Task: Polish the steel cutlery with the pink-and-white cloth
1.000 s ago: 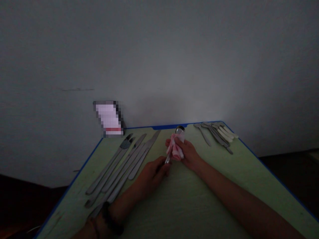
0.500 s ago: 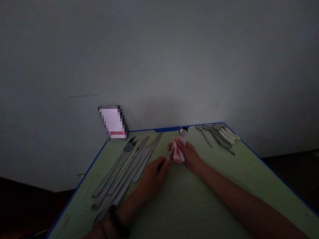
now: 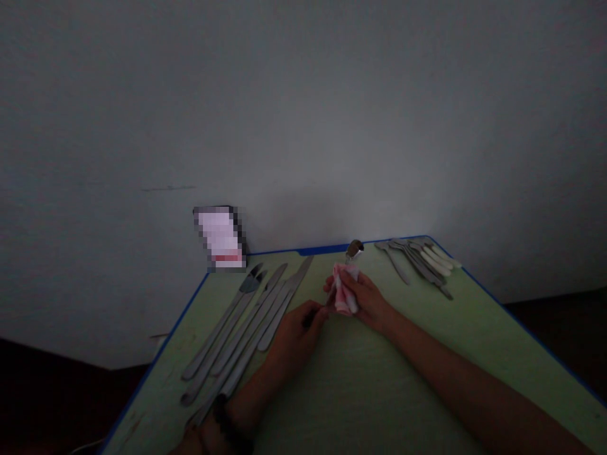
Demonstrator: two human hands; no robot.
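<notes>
Near the far edge of the table I hold a metal spoon (image 3: 355,249) between both hands. Its shiny bowl sticks out beyond a pink and white cloth (image 3: 345,291). My right hand (image 3: 372,300) is closed round that cloth, which is wrapped about the spoon's neck; thumb on top. My left hand (image 3: 306,322) pinches the handle end of the spoon, most of which the fingers hide. Beside my left arm lie several long table knives (image 3: 256,322), and the forearm covers the ends of some.
A pile of spoons and forks (image 3: 417,259), some with white handles, lies at the far right. One separate spoon (image 3: 393,262) is beside it. A phone with a blurred screen (image 3: 220,240) leans on the wall at the back left. The green table (image 3: 379,392) has a blue edge.
The spoon's bowl has turned, so its face now looks darker and tilted. My hands keep their grips; the whole view has shifted slightly.
</notes>
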